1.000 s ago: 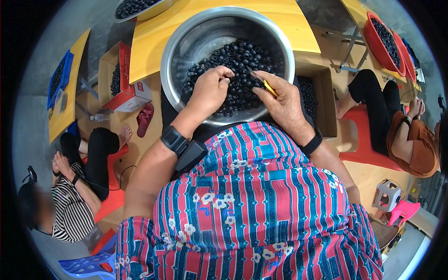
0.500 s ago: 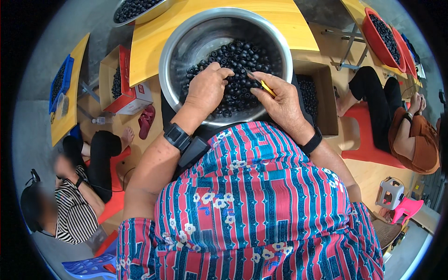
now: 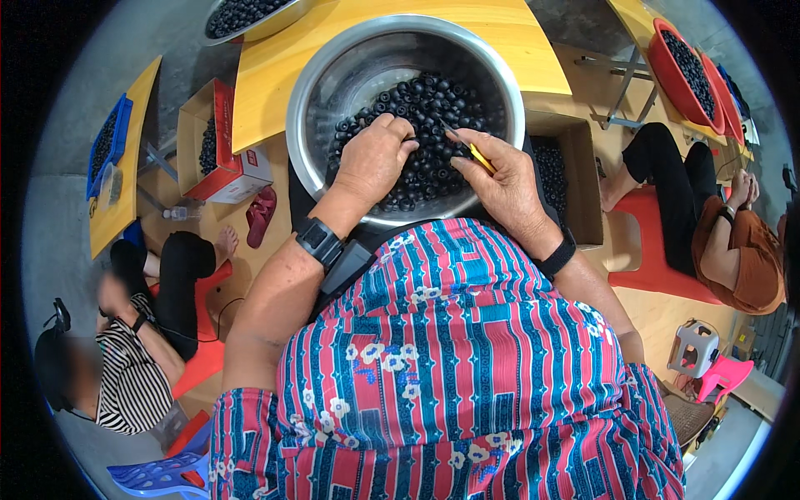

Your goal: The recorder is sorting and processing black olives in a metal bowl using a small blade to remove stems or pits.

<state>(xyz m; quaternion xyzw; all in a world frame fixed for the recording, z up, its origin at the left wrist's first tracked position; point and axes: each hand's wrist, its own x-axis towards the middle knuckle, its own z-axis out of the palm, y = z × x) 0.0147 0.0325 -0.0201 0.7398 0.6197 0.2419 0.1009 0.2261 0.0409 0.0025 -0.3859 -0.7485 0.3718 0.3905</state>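
Note:
A wide steel bowl (image 3: 302,92) in front of me holds a heap of small black ring-shaped pieces (image 3: 433,100). Over the left part of the heap is my left hand (image 3: 373,162), its fingers curled and thumb pressed to the forefinger. Whatever it may pinch is hidden or too small to make out. My right hand (image 3: 508,179) grips a small knife with a yellow handle (image 3: 482,158) between thumb and fingers. The thin blade points up and left over the pieces, apart from my left hand.
The bowl touches a yellow table (image 3: 533,50). A cardboard box (image 3: 575,137) of black pieces stands right of it, a red-and-white carton (image 3: 242,179) left. Two seated people flank me, near a blue tray (image 3: 125,125) and a red basin (image 3: 667,75).
My left thumb and fingertips have shifted slightly, drawing closer together. The knife stays in my right hand, almost in the same place.

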